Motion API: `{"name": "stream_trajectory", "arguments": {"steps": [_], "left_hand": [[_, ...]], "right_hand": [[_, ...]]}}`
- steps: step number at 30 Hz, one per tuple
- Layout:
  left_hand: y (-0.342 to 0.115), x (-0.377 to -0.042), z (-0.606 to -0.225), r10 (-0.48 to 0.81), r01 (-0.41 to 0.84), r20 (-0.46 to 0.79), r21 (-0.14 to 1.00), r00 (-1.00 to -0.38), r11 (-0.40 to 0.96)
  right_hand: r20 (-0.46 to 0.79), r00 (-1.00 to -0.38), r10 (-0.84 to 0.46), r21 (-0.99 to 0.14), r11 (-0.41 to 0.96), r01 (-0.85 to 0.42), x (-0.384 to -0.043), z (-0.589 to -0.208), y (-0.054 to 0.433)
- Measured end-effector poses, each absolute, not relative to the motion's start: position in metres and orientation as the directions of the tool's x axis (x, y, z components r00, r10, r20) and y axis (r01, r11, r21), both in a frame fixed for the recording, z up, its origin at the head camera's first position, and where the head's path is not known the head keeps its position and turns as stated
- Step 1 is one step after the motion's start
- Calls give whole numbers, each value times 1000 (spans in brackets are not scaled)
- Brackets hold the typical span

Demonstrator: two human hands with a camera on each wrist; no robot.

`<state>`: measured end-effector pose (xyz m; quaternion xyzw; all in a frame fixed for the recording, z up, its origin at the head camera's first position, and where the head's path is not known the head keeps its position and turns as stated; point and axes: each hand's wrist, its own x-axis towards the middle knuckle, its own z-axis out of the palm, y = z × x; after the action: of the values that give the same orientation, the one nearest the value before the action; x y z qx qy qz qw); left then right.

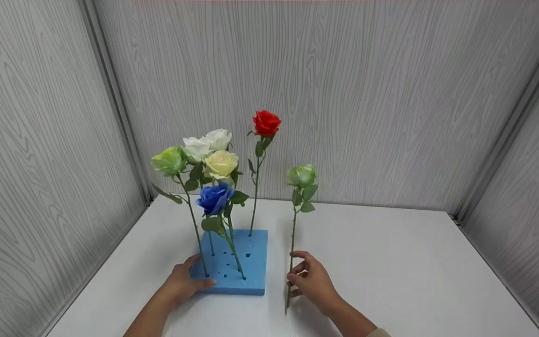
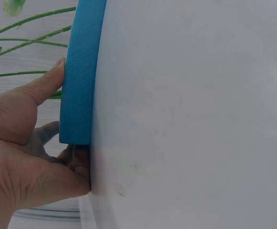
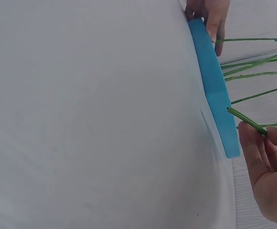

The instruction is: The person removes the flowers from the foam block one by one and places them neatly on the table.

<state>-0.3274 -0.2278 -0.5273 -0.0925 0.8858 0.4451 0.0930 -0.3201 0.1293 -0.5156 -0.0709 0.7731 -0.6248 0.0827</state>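
My right hand [image 1: 314, 283] pinches the lower stem of an artificial green rose [image 1: 302, 175], held upright to the right of the blue foam block [image 1: 256, 271]. The cut stem end [image 3: 237, 113] sticks out past the fingertips in the right wrist view. My left hand [image 1: 181, 283] grips the block's near left corner, thumb over the top face, other fingers along the side. Standing in the block are another green rose [image 1: 170, 161], white roses [image 1: 197, 149], a cream rose [image 1: 222, 164], a blue rose [image 1: 214, 199] and, at the back, a red rose [image 1: 266, 122].
Several small holes show in the block's top. It sits on a white table [image 1: 382, 262], enclosed by grey wood-grain panels [image 1: 367, 103] at the back and sides. The upright flowers lean and crowd together over the block's left half.
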Motion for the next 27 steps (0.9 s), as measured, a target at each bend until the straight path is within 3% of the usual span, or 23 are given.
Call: {"name": "stream_trajectory", "arguments": {"steps": [27], "left_hand": [[-226, -324, -522, -75, -234, -239, 757, -968, 610]], "right_hand": [[-184, -953, -242, -961, 247, 123, -323, -534, 123]]}}
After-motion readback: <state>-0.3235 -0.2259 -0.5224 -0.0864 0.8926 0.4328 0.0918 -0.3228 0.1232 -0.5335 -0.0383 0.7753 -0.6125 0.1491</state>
